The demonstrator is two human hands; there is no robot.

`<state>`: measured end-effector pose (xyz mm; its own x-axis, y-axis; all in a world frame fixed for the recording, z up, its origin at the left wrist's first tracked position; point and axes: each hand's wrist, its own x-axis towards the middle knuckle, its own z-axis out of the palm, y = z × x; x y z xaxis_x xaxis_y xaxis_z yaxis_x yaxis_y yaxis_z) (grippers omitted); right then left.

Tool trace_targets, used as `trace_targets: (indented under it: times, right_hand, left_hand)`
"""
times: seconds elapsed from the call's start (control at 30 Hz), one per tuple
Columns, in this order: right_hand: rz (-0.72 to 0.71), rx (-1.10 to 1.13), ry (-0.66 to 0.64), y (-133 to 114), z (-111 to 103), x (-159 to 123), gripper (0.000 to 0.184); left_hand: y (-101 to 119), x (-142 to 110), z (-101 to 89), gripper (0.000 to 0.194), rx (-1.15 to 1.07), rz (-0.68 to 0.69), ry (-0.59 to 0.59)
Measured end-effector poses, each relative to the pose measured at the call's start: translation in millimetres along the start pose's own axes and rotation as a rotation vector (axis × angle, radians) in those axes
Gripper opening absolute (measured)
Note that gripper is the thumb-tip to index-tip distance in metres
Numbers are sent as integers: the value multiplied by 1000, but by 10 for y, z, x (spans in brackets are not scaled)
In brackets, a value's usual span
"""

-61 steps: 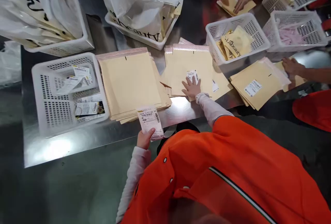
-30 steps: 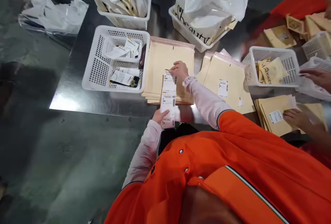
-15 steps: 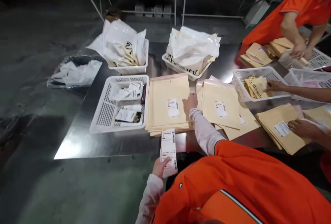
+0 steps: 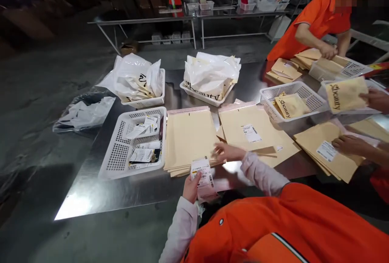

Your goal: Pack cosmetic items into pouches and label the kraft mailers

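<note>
My left hand (image 4: 191, 187) is closed on a strip of printed shipping labels (image 4: 204, 176), held at the table's front edge. Just beyond it lies a stack of padded tan envelopes (image 4: 190, 139), the top one bare of any label. At that stack's right front corner is my right hand (image 4: 228, 152), its fingers apart and slightly blurred, with nothing visible in them. Right of this hand, a second pile of envelopes (image 4: 237, 119) lies loosely fanned, and a white label (image 4: 251, 133) shows on its top envelope.
A white basket (image 4: 114, 145) with cards and slips stands left. Two baskets of white bags (image 4: 133, 78) (image 4: 211, 76) stand behind. To the right, a co-worker's hand (image 4: 348, 144) rests on labelled envelopes; another hand holds a small tan packet (image 4: 346, 94). Another person (image 4: 316, 28) works at the far right.
The labelled envelope has gone from the left stack, and a labelled one tops the right pile. My right hand has come nearer. A co-worker has lifted a packet from a basket. The view has tilted up.
</note>
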<state>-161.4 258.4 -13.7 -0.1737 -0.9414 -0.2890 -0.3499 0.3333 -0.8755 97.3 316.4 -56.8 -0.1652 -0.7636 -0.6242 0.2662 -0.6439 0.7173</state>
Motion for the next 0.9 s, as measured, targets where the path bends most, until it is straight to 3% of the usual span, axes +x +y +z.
trace_targets:
  times: [0.07, 0.13, 0.27, 0.37, 0.47, 0.53, 0.63, 0.9]
  right_hand:
    - [-11, 67, -83, 17, 456, -202, 55]
    - [17, 162, -106, 82, 719, -347, 52]
    - [121, 491, -140, 281, 839, -500, 64]
    - [108, 475, -302, 383, 864, -546, 72]
    - [-8, 293, -291, 373, 901, -482, 73]
    - [-65, 177, -280, 308, 907, -381, 53]
    - [-90, 88, -362, 175, 873, -264, 22]
    - [-139, -77, -272, -73, 829, -182, 19]
  left_hand:
    - [32, 21, 59, 69, 86, 30, -44]
    - [56, 26, 13, 65, 182, 32, -128]
    - [88, 43, -166, 64, 257, 3, -259]
    - [67, 92, -190, 68, 91, 103, -93]
    - [-1, 144, -144, 65, 12, 148, 35]
    - [-57, 166, -119, 61, 57, 169, 37]
    - [-121, 178, -97, 58, 80, 201, 60]
    - [-176, 223, -4, 45, 208, 306, 347]
